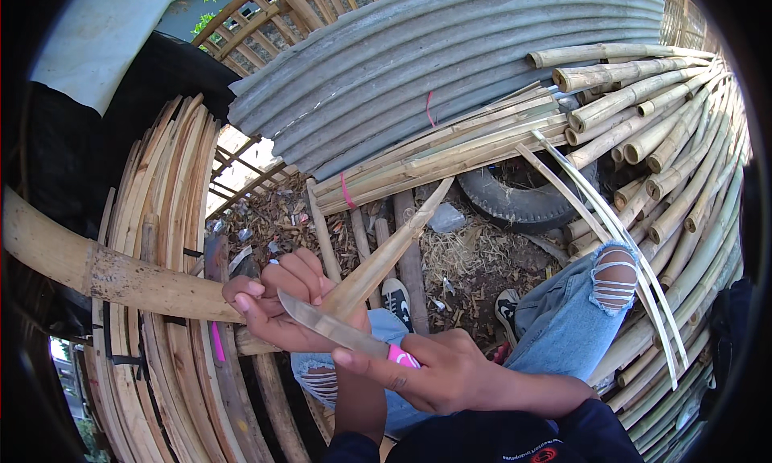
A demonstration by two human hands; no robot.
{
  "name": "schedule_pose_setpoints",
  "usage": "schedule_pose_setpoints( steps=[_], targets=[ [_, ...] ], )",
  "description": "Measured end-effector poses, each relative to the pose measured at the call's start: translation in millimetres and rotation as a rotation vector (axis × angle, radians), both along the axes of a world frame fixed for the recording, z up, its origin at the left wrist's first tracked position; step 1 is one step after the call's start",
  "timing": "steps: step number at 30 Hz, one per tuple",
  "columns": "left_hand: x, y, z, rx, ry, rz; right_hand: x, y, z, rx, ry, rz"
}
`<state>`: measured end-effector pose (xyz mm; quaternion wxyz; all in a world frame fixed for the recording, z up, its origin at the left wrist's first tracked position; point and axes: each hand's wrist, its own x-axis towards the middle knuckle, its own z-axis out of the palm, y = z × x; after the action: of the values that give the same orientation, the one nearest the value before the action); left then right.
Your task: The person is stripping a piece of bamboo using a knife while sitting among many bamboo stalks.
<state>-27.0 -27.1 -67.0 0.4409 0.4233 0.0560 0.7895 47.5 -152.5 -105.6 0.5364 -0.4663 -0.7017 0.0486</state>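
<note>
Stacked bamboo poles (643, 133) crowd the right side, bent bamboo slats (161, 222) the left, with corrugated sheeting (450, 69) and an old tyre (523, 201) beyond the knees. The left hand (277, 306) is closed around a split bamboo strip (386, 258) that slants up to the right. The right hand (438, 370) clasps a pink-handled knife (342, 330), its blade lying across the strip just beside the left grip.
</note>
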Motion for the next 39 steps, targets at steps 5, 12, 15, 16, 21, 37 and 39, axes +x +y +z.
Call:
schedule_pose_setpoints(
  steps=[5,12,15,16,21,37,39],
  targets=[
    [-6.7,1.2,-1.4,-0.028,-0.01,-0.06,-3.5,-5.7,8.4,-0.198,-0.073,0.085],
    [-5.4,-1.0,-0.8,0.03,-0.004,-0.107,-3.1,-3.0,5.9,-0.01,0.003,0.095],
    [-3.9,-3.8,1.4,0.021,0.028,-0.122,-4.9,0.0,3.0,-0.002,-0.004,0.074],
    [-2.5,-4.0,0.5,0.036,0.029,-0.111,-3.8,-1.3,3.9,0.013,-0.02,0.075],
    [-3.9,-2.9,0.7,0.032,0.052,-0.107,-5.1,0.3,1.5,0.014,-0.044,0.057],
    [-6.3,1.8,-1.3,0.037,0.052,-0.056,-5.0,-3.5,-2.5,-0.144,0.084,0.051],
    [-7.8,3.3,-2.3,0.039,0.038,-0.06,-6.4,-5.2,-2.1,-0.134,0.103,0.083]
  ],
)
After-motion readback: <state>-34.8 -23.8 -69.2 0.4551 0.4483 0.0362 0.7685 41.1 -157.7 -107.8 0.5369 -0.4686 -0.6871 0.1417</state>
